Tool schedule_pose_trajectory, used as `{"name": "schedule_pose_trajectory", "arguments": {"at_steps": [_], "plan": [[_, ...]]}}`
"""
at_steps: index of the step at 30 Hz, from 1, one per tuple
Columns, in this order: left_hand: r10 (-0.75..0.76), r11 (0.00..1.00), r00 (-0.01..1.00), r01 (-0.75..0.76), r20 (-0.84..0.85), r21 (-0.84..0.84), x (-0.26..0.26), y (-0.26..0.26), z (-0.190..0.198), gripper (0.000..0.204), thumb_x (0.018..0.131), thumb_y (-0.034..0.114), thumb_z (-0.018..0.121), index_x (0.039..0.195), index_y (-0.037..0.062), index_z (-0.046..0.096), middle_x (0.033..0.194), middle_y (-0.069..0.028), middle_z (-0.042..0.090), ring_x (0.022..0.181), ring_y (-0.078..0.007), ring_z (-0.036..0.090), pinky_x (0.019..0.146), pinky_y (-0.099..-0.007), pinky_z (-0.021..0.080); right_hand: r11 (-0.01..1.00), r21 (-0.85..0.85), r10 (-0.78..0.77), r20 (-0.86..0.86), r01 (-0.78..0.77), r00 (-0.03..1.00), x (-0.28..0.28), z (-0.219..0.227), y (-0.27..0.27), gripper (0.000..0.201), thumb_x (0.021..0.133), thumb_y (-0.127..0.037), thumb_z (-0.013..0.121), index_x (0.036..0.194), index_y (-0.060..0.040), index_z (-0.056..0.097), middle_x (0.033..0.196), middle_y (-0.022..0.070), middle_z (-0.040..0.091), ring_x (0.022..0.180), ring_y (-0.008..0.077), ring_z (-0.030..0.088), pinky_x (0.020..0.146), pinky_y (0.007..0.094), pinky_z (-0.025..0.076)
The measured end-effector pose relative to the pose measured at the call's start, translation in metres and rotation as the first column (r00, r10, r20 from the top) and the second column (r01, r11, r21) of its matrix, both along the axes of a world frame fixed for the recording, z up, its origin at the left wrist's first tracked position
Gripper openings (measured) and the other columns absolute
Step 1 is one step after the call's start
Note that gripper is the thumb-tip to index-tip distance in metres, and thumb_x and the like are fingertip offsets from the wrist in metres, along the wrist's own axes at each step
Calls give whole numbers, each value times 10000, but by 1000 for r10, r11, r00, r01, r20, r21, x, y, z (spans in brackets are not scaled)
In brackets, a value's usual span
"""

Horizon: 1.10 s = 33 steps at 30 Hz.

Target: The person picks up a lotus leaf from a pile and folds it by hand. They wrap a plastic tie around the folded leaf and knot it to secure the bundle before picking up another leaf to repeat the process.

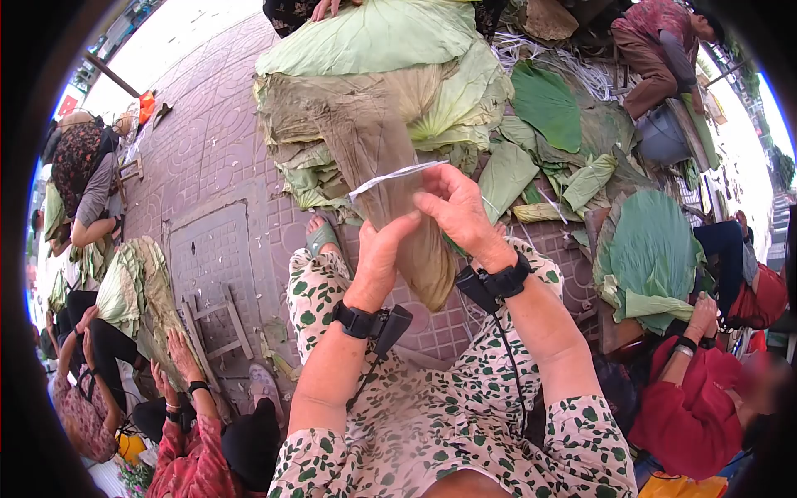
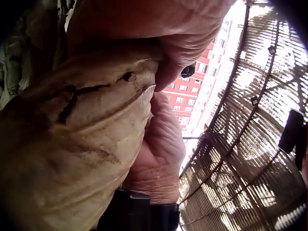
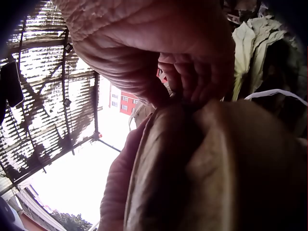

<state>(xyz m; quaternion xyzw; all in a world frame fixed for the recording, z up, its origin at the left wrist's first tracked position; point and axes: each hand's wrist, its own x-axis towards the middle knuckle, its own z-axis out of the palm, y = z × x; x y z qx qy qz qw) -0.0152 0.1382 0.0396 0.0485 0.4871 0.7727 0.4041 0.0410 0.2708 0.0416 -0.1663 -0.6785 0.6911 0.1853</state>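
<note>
A brown, dried lotus leaf [image 1: 427, 278], folded into a long bundle, hangs in front of the lap. My left hand [image 1: 380, 261] grips its left edge, the thumb lying along it. The right hand [image 1: 462, 214] pinches the other edge between thumb and curled fingers. A thin white strip [image 1: 390, 178] crosses the bundle and runs to the right fingertips. In the left wrist view, cracks show in the wrinkled leaf bundle [image 2: 72, 139]. From the right wrist, the edges of the folded leaf [image 3: 163, 159] meet right under the fingers, which partly hide it.
A stack of large pale lotus leaves [image 1: 365, 41] lies ahead. More folded leaves [image 1: 508, 176] and white strips [image 1: 552, 66] are strewn to the right. A green leaf pile [image 1: 652, 249] rests on a wooden stand near a person in red [image 1: 693, 407]. Other people sit at left.
</note>
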Motion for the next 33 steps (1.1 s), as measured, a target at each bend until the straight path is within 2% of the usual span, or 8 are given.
{"name": "schedule_pose_trajectory", "arguments": {"at_steps": [11, 17, 23, 26, 29, 31, 32, 33], "plan": [[7, 1000, 1000, -7, -18, -5, 1, 1, 2, 351, 763, 99, 635, 1091, -8, 567, 1001, -63, 614, 882, -133, 588, 802, -271, 459, 999, 39, -27, 10, 27, 1000, 0, -1, 1, 273, 784, -48, 631, 1026, 34, 533, 897, 65, 590, 790, 124, 544, 733, 270, 465], [26, 1000, 1000, -26, -8, 11, 2, 2, -3, 362, 760, 91, 634, 1099, -9, 557, 989, -61, 616, 877, -137, 590, 796, -275, 461, 998, 45, 28, 65, -31, 997, 1, 6, 5, 396, 788, -99, 649, 1124, 48, 497, 1009, 106, 584, 882, 152, 555, 794, 292, 465], [39, 999, 999, -39, -26, 27, 3, 0, 1, 357, 757, 77, 638, 1096, 0, 557, 1001, -60, 611, 881, -138, 588, 790, -274, 462, 988, -41, 146, -26, -147, 989, 1, 7, 1, 416, 838, -141, 603, 1182, 46, 463, 1072, 103, 567, 947, 144, 534, 842, 282, 439], [3, 1000, 999, -2, -45, 30, 2, 0, 1, 359, 764, 86, 636, 1102, -1, 552, 1010, -60, 607, 892, -136, 583, 794, -275, 461, 966, -117, 228, -39, -231, 973, 1, 7, 2, 494, 847, -222, 620, 1227, 40, 445, 1148, 94, 541, 1032, 141, 503, 882, 275, 413], [-32, 999, 999, 33, -31, 31, 2, 2, 5, 362, 768, 97, 634, 1104, -7, 548, 1009, -58, 605, 892, -133, 580, 796, -271, 458, 975, -133, 167, -72, -176, 983, 1, 6, 0, 426, 863, -163, 598, 1210, 42, 460, 1133, 81, 554, 1012, 132, 519, 871, 266, 423], [-77, 997, 996, 77, -47, 1, 2, 3, 5, 385, 773, 117, 636, 1120, -16, 534, 1008, -59, 602, 895, -132, 577, 807, -272, 454, 976, -208, 40, -146, -70, 989, 0, -1, 1, 368, 868, -99, 580, 1190, 43, 474, 1102, 72, 569, 979, 119, 531, 861, 262, 434], [-76, 997, 996, 76, -45, 1, 3, 4, 4, 385, 773, 117, 636, 1120, -16, 534, 1008, -59, 602, 895, -132, 577, 807, -272, 454, 976, -208, 41, -144, -71, 989, 0, -2, 2, 368, 868, -99, 580, 1190, 43, 474, 1102, 72, 569, 979, 119, 531, 861, 262, 434], [-89, 996, 994, 89, -60, -15, 3, 5, 2, 404, 770, 127, 643, 1126, -23, 524, 1011, -66, 601, 897, -133, 576, 814, -273, 451, 976, -217, -27, -150, -6, 988, 0, -2, 3, 357, 867, -87, 578, 1185, 41, 477, 1096, 72, 572, 970, 114, 535, 862, 265, 436]]}}
